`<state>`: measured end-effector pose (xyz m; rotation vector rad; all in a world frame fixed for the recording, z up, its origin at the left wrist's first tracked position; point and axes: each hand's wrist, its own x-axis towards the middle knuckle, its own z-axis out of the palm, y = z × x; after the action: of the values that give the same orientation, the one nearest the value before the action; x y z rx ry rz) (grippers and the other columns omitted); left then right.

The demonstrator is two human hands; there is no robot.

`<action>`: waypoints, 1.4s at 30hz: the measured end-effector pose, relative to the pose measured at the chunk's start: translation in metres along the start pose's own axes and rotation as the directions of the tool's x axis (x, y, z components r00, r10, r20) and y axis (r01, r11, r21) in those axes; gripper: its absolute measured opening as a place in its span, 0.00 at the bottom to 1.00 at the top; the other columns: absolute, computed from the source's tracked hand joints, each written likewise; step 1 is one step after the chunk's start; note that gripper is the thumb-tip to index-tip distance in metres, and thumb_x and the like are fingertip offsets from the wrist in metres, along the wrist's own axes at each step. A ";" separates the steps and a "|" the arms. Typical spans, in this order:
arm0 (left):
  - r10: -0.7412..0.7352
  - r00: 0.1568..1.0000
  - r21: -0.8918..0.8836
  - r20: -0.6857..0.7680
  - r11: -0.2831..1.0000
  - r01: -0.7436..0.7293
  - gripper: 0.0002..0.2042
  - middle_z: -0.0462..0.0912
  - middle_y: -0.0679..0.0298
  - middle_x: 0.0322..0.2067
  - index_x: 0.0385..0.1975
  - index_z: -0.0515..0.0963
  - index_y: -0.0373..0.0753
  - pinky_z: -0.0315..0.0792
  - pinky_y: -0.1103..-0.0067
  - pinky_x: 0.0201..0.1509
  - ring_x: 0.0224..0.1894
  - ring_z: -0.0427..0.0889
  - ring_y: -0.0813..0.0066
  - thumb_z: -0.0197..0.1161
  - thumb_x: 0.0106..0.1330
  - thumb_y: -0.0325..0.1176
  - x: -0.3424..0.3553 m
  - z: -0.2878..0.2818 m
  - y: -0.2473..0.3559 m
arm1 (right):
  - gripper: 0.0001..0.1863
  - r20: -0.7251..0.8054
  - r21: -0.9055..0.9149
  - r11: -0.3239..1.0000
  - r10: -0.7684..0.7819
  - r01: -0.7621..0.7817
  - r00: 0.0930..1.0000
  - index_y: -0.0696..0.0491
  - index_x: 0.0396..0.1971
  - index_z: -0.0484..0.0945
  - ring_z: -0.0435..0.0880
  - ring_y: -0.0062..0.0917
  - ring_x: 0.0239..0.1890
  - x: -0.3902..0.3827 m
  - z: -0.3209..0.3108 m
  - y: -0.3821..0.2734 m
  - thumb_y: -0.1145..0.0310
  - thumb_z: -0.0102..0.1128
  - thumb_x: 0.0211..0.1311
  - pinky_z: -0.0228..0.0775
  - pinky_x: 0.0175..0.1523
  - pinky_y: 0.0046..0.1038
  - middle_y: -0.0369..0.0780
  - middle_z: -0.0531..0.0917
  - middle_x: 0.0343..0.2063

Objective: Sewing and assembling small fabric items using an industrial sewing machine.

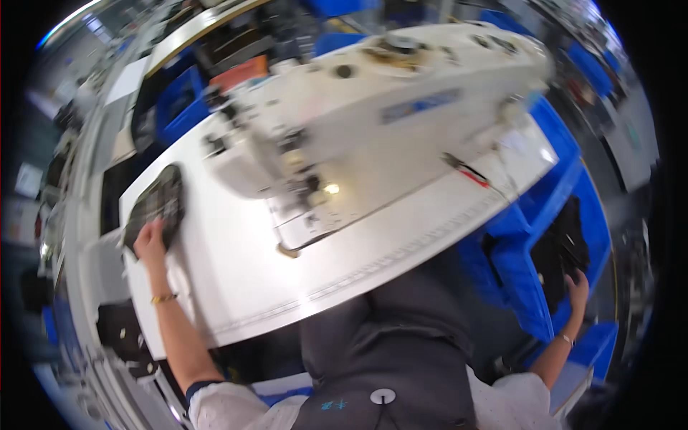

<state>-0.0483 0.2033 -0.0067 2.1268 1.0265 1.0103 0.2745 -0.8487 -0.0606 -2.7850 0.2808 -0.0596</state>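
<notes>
I've got left hand [150, 246] on plaid cloth [163, 195], 9 o'clock on desk [222, 279]; right hand [577, 288] at dark pieces [566, 233] in bin [517, 287], 3-to-4 o'clock. Can't tell if either grips. Probably piece-fetching; next calls for pinching one free.

In mid-frame, the table [229, 294] looks smooth and glossy, and the machine [344, 115] like smooth painted metal. The piece [168, 190] at left is matt cloth; the bin [522, 276] at right, smooth plastic. At lower centre, the apron [387, 351] is matt, softly creased cloth.
</notes>
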 end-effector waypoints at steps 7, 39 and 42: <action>0.045 0.982 0.452 0.185 0.883 -0.126 0.21 0.84 0.54 0.48 0.54 0.81 0.37 0.74 0.73 0.55 0.49 0.82 0.65 0.69 0.65 0.42 0.014 0.007 0.008 | 0.18 -0.285 -0.035 0.819 -0.558 0.573 0.779 0.61 0.58 0.76 0.73 0.40 0.65 0.004 0.026 -0.249 0.74 0.54 0.71 0.63 0.68 0.36 0.48 0.75 0.63; 0.188 0.882 -0.031 0.431 0.980 -0.194 0.06 0.75 0.68 0.58 0.33 0.78 0.46 0.46 0.36 0.68 0.62 0.71 0.63 0.66 0.65 0.38 -0.179 0.058 0.186 | 0.17 0.507 0.844 0.391 -0.805 -0.368 0.308 0.52 0.48 0.63 0.79 0.17 0.37 -0.237 0.133 -0.584 0.78 0.61 0.65 0.74 0.40 0.17 0.37 0.79 0.38; 0.196 0.796 0.049 0.573 0.961 -0.273 0.10 0.72 0.62 0.62 0.36 0.78 0.46 0.46 0.35 0.68 0.69 0.65 0.60 0.67 0.65 0.43 -0.194 0.066 0.186 | 0.20 0.406 0.912 0.373 -0.875 -0.170 0.262 0.52 0.47 0.63 0.78 0.15 0.35 -0.244 0.150 -0.589 0.82 0.61 0.61 0.70 0.36 0.15 0.34 0.75 0.34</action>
<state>-0.0028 -0.0683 0.0194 2.4856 0.5493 0.3560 0.1570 -0.2071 -0.0047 -1.3127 -0.7199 0.9609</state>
